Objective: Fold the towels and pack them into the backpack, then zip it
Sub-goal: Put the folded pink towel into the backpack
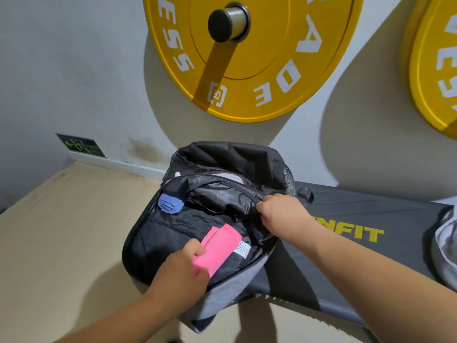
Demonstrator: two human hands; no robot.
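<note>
place: gym | evidence: yellow weight plates (249, 58) pegged on wall; padded black worktop (371, 226) lettered like a fitness bench

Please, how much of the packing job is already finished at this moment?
Done: a blue towel lies inside the open backpack. In hand: the left hand grips the folded pink towel over the opening, and the right hand holds the backpack's edge back. Left: put the pink towel in and zip the backpack.
</note>
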